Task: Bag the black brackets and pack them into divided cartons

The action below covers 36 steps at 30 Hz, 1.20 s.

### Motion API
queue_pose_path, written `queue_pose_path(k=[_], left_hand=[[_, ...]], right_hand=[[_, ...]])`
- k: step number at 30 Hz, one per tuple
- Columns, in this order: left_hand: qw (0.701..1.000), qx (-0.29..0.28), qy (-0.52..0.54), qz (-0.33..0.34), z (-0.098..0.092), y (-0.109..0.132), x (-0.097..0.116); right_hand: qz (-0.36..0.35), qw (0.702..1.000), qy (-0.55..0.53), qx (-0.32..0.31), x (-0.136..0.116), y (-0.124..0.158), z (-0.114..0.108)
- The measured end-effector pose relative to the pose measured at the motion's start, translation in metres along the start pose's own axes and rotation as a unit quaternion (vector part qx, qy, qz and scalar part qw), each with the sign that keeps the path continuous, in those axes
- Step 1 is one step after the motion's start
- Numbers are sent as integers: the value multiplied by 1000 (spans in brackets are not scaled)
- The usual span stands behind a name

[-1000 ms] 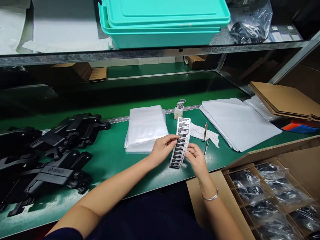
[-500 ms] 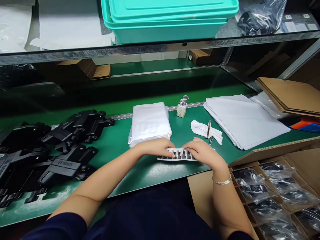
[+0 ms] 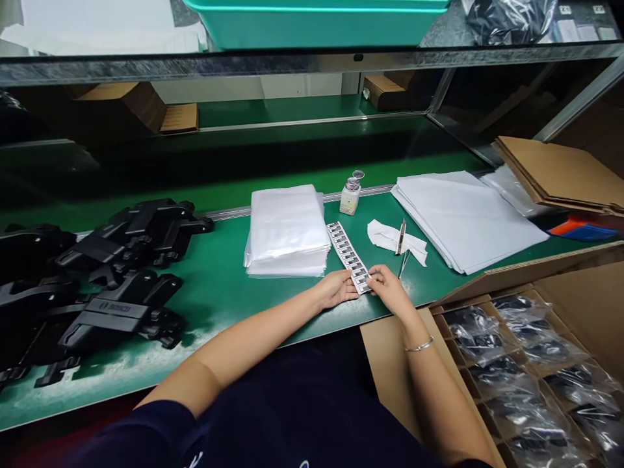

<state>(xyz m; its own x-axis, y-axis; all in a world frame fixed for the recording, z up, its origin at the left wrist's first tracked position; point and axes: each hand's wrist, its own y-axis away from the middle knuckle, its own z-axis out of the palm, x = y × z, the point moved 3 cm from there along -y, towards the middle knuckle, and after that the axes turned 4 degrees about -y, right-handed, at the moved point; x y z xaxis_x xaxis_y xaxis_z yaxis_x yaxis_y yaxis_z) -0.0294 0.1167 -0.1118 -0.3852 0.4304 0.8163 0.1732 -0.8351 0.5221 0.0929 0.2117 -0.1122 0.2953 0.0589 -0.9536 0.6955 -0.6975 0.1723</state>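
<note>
A long white strip of barcode labels (image 3: 347,252) lies on the green mat, running from the stack of clear plastic bags (image 3: 286,229) down toward me. My left hand (image 3: 338,288) and my right hand (image 3: 389,288) both pinch the near end of the strip, fingers closed on it from either side. A silver bracelet sits on my right wrist. Just beyond my right hand lie a crumpled white cloth (image 3: 392,238) and metal tweezers (image 3: 401,236).
Several black plastic parts (image 3: 112,279) are heaped at the left. A small solvent bottle (image 3: 350,195) stands behind the strip. White sheets (image 3: 463,218) and flat cardboard (image 3: 560,172) lie at the right. A carton of bagged black parts (image 3: 531,370) is open at lower right.
The strip was held upright, then pressed sideways on the mat under both hands; now it lies lengthwise away from me, with both hands at its near end.
</note>
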Motion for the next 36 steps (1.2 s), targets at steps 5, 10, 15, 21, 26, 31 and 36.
queue_pose_path(k=[5,10,15,21,26,31,36], left_hand=[[991,30,-129,35,-22,30,2],[737,215,-583,266,-76,47,49],[619,247,-717,202,-121,10,68],[618,233,-706,255,-109,50,45],[658,3,-705,266,-104,118,-36],[643,18,-719,265,-117,136,-63],[562,57,-726,393,-126,123,-70]], right_hand=[[-46,997,47,39,-1,-8,2],[-98,968,178,149,-7,9,-25],[-98,968,190,132,13,22,-28],[-116,960,201,160,27,26,-22],[-127,947,246,164,32,26,-17],[-147,924,291,202,32,29,-14],[-143,920,304,203,28,32,-9]])
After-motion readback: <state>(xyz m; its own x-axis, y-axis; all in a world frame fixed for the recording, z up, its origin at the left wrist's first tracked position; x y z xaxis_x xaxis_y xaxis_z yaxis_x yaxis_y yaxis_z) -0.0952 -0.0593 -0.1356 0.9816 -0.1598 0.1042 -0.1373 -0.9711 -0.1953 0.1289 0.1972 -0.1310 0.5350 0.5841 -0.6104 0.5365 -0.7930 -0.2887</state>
